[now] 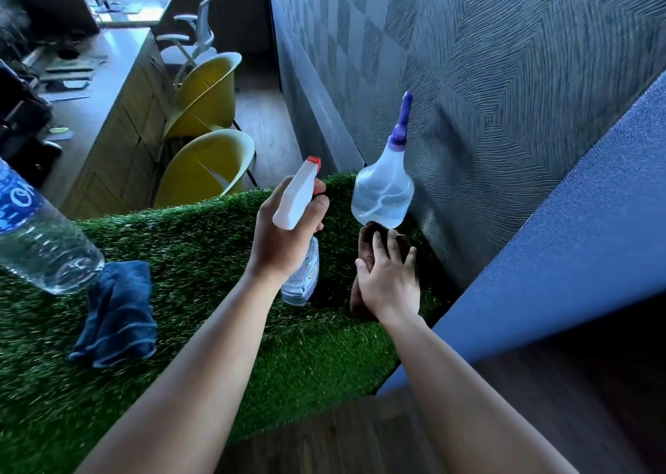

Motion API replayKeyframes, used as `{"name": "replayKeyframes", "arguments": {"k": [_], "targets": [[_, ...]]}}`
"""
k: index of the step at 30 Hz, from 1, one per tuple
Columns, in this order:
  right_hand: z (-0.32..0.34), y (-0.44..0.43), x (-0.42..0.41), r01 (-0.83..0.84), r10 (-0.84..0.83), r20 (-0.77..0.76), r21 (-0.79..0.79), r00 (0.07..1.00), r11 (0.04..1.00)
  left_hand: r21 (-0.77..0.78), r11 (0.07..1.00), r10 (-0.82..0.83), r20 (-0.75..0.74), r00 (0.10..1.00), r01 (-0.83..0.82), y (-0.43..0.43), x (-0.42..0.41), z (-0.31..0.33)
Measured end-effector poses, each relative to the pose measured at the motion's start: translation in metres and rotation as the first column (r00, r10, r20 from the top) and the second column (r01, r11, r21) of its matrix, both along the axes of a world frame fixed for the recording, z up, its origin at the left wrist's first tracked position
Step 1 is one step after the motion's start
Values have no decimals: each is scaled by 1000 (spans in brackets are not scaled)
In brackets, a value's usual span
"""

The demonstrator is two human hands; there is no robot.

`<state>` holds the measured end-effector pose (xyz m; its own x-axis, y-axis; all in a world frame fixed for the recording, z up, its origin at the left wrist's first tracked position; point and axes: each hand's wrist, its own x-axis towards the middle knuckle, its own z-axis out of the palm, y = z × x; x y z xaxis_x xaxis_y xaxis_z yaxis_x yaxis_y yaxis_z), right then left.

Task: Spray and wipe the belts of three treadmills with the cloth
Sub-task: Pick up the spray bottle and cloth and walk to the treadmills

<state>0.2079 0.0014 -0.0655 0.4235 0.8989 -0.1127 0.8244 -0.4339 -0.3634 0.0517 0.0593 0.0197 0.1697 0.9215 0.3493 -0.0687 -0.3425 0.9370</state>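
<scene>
The left hand (284,235) was wrapped around the neck of the spray bottle (297,199), a finger on its trigger. Just right of the spray bottle, the right hand (391,282) lay over the brown cloth (367,240) on the turf-covered bench (201,243); whether its fingers had closed on the cloth I cannot tell. A clear purple-nozzled bottle (382,192) stood behind and right of the spray bottle, and a blue cloth (119,315) lay well to its left. No treadmill showed, so this looked like gathering supplies, with all three belts probably still to do.
</scene>
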Motion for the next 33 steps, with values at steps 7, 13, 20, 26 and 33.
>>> {"name": "replayKeyframes", "arguments": {"k": [7, 13, 20, 26, 33], "targets": [[-2, -1, -1, -11, 16, -54, 92, 998, 996, -6, 1000, 14, -33, 999, -14, 4, -2, 0], [0, -6, -1, -31, 37, -40, 156, 999, 987, -9, 1000, -4, -34, 999, 4, 3, -4, 2], [-7, -12, 0, -42, 54, -40, 263, 998, 964, -4, 1000, -21, -47, 999, 20, 1, -4, 1], [1, -21, 3, -18, 51, -73, 391, 996, 920, -6, 999, -37, -53, 998, 37, 0, -3, 0], [-1, -22, 1, -81, 103, -59, 292, 993, 953, 35, 999, -28, -84, 996, 31, -3, -1, 0]]}}
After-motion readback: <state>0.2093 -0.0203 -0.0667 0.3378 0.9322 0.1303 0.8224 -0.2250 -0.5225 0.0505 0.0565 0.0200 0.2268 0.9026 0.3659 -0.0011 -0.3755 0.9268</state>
